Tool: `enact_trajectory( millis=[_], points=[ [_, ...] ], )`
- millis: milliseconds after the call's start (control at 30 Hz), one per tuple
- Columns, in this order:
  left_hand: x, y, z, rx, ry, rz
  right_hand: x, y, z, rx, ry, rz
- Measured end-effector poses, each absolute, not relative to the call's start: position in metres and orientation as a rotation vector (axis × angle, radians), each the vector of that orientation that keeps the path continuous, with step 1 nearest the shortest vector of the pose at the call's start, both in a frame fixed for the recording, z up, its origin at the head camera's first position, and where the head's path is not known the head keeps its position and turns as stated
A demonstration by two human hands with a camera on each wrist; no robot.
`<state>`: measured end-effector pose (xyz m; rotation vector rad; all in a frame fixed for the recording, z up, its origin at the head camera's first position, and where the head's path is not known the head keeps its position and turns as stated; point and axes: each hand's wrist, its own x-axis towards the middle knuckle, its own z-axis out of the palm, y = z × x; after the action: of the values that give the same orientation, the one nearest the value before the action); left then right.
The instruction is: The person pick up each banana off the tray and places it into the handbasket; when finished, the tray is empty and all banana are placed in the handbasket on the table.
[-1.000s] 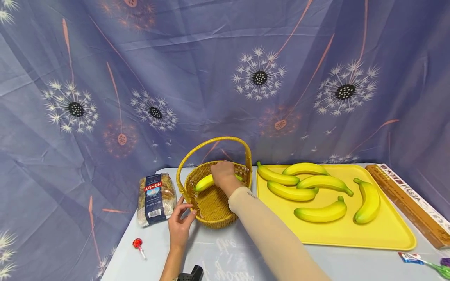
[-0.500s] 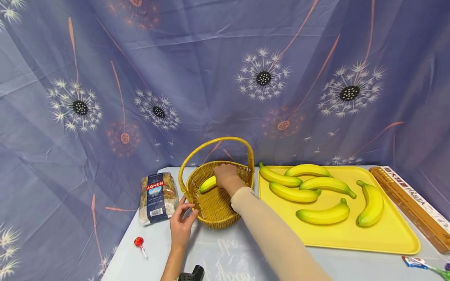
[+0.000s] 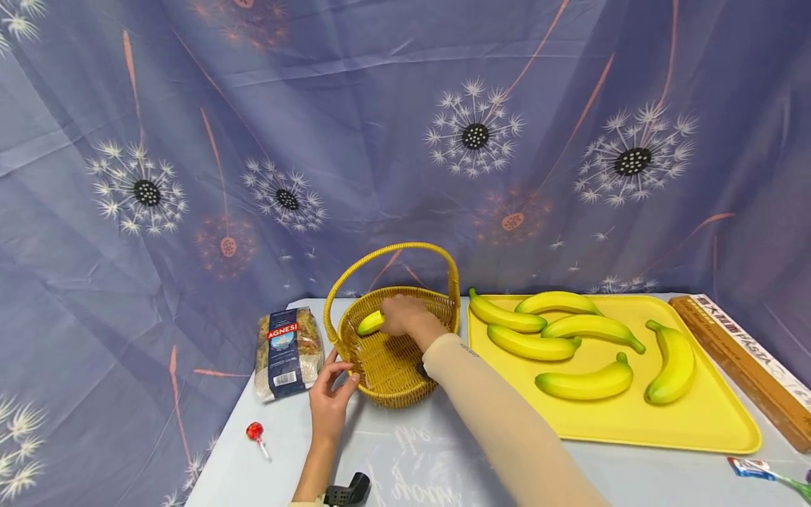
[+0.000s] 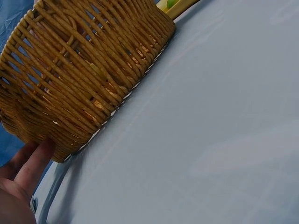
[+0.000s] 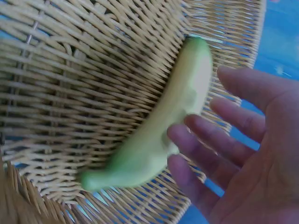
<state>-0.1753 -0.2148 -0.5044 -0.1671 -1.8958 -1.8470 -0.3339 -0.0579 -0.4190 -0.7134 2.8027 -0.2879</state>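
A yellow wicker basket point(image 3: 399, 401) with a tall arched handle stands on the table. One banana point(image 3: 370, 323) lies inside it, against the back wall in the head view. My right hand point(image 3: 404, 316) is in the basket over this banana and covers much of it. In the right wrist view, the right hand point(image 5: 243, 140) has its fingers spread beside the banana point(image 5: 154, 135), not wrapped round it. My left hand point(image 3: 332, 401) touches the basket's left side. The left wrist view shows fingers point(image 4: 35, 163) resting against the outer wicker wall point(image 4: 93, 70).
Right of the basket, a yellow tray point(image 3: 646, 429) bears several bananas point(image 3: 586, 380). A long pasta box point(image 3: 747, 366) lies beyond it. On the left are an AGNESI pasta bag point(image 3: 288, 352) and a red lollipop point(image 3: 255, 432). A patterned curtain point(image 3: 380, 141) hangs behind.
My right hand has shifted slightly within the basket, and its fingers look looser on the banana. The left hand stays at the basket's side. The head view has turned a little.
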Motion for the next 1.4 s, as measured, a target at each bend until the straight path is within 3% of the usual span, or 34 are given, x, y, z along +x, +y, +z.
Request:
enact_trajectory(
  millis=[333,533,1067,1400],
  points=[
    [-0.185,-0.219,-0.525,-0.171,-1.866,-1.843,-0.327,-0.013,-0.397,-1.062,2.638,-0.572],
    [-0.189,-0.221,-0.534,-0.191,-1.854,-1.849,-0.316,0.032,-0.387,-1.131,2.607,-0.652],
    [-0.191,-0.222,-0.532,-0.157,-1.863,-1.905,-0.313,0.17,-0.398,-0.897,2.663,-0.728],
    [-0.189,-0.22,-0.531,-0.157,-1.857,-1.87,-0.289,0.217,-0.422,-0.79,2.707,-0.494]
  ],
)
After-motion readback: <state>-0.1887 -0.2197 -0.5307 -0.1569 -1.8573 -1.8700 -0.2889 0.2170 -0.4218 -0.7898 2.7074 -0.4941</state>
